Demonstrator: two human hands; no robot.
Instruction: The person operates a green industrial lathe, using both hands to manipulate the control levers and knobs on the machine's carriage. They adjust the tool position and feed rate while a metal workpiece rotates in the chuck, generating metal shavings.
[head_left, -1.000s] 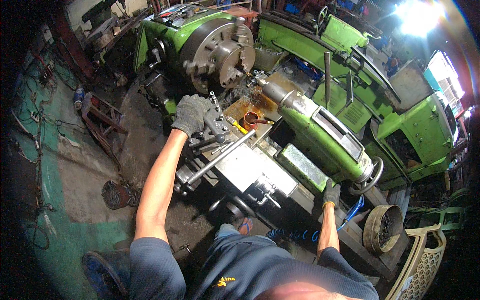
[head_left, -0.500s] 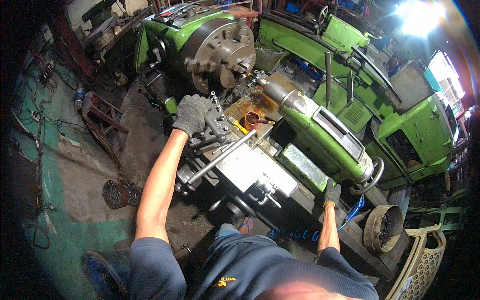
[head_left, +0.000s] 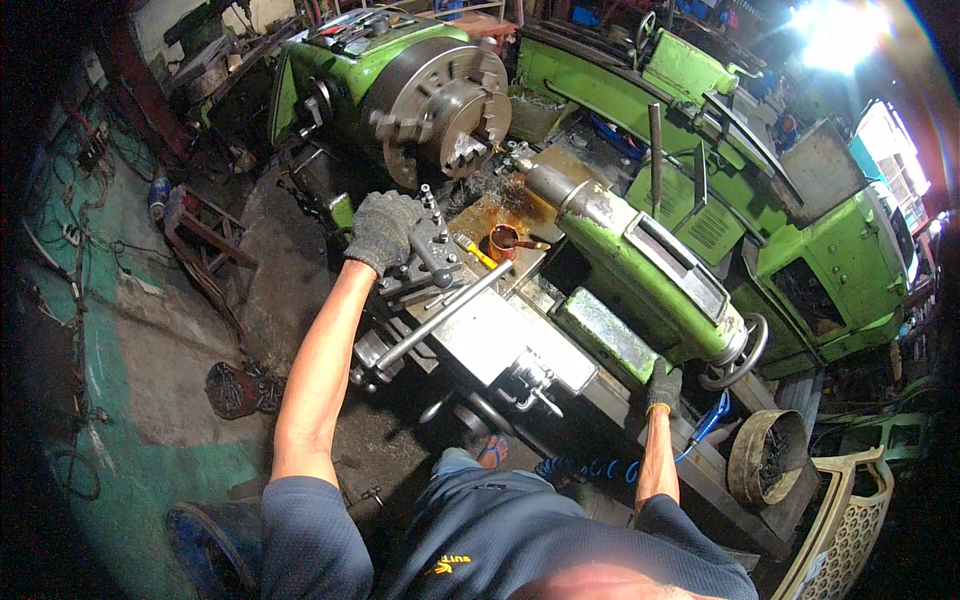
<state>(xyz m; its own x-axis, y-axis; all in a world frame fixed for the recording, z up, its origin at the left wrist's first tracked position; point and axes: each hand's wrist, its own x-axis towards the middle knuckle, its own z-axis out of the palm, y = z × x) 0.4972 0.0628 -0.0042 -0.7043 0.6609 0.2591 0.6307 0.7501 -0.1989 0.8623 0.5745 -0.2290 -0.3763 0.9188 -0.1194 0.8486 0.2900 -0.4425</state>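
Note:
My left hand (head_left: 385,230), in a grey knit glove, curls over the side of the tool post (head_left: 430,240) on a green lathe. Its fingertips are hidden. Ahead of it is the large round chuck (head_left: 440,110) with stepped jaws, blurred by rotation. My right hand (head_left: 663,388), gloved too, rests against the near end of the green tailstock base (head_left: 610,335); its fingers are mostly hidden. Between my hands, an orange cup (head_left: 503,240) with a brush handle across it and a yellow-handled brush (head_left: 478,252) lie on the carriage. A long steel lever (head_left: 440,318) slants nearby.
The tailstock (head_left: 650,270) with its handwheel (head_left: 742,352) stands to the right. A blue air gun (head_left: 710,420) on a coiled hose lies near a round tin (head_left: 768,457) of metal pieces. A beige plastic chair (head_left: 845,515) is at lower right, and a metal stand (head_left: 205,230) at left.
The chuck has turned, its jaws showing in other positions. Both hands stay in nearly the same places.

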